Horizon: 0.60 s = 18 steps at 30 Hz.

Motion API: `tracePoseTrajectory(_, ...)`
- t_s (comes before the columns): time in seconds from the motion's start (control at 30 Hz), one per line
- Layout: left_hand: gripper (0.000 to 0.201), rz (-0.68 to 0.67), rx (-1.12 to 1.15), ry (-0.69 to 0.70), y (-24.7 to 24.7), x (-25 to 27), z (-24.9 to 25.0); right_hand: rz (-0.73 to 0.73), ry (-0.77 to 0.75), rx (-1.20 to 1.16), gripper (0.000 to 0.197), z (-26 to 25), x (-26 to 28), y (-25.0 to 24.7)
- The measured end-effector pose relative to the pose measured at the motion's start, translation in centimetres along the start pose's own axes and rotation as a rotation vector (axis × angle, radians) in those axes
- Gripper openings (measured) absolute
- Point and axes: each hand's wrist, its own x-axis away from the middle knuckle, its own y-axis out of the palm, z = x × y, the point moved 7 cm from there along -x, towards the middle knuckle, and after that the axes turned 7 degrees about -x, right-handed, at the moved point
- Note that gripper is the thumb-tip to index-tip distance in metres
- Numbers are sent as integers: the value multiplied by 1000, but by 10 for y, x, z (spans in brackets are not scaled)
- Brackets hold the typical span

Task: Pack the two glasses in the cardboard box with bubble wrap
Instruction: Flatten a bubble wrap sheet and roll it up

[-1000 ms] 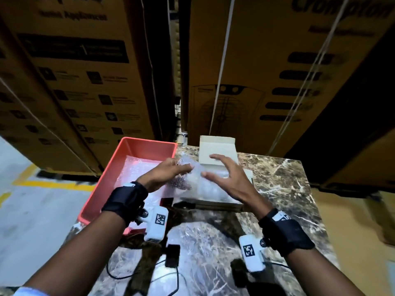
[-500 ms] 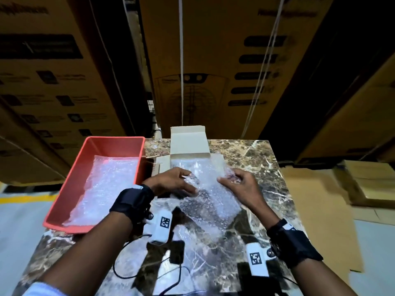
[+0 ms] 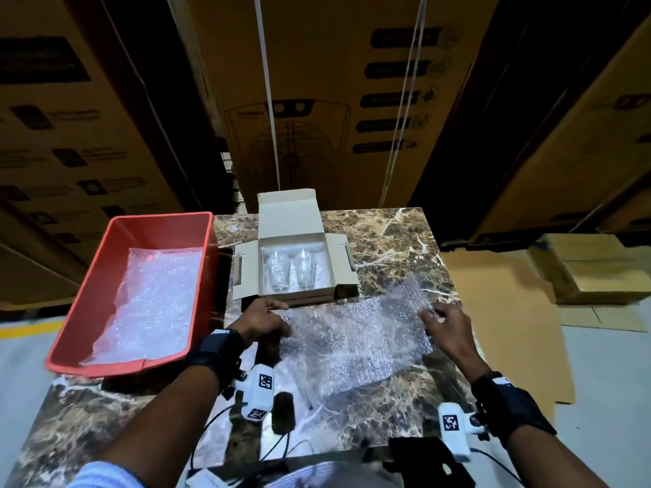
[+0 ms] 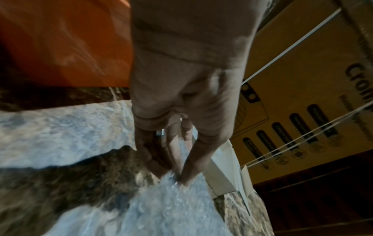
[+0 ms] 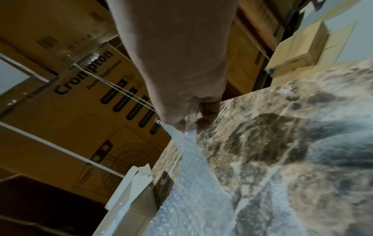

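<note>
An open white cardboard box [image 3: 336, 265] stands at the far middle of the marble table, its lid flap up. Two clear glasses [image 3: 279, 271] [image 3: 305, 268] lie side by side inside it on bubble wrap. A loose bubble wrap sheet [image 3: 355, 339] is stretched over the table just in front of the box. My left hand [image 3: 262, 320] pinches the sheet's left edge [image 4: 173, 188]. My right hand [image 3: 445, 324] pinches its right edge [image 5: 187, 135]. Both hands are nearer to me than the box.
A red plastic tray [image 3: 84, 304] with more bubble wrap [image 3: 155, 297] sits at the table's left. Tall brown cartons [image 3: 317, 100] stand close behind the table. Flattened cardboard and a small carton [image 3: 591, 272] lie on the floor to the right. Cables [image 3: 225, 417] run along the near edge.
Both hands have drawn the bubble wrap sheet off the box toward me and spread it wide, uncovering the two glasses. The hands have moved apart.
</note>
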Motion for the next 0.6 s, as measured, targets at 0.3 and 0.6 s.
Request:
tracePoseTrajectory(0.3,45,256,126,65,-3,-41,-48,130,83,169,16,27,1,-25)
tracePoseTrajectory(0.6,43,3,-488,404,42,-2,4,165,108,325,20,14,9,-30)
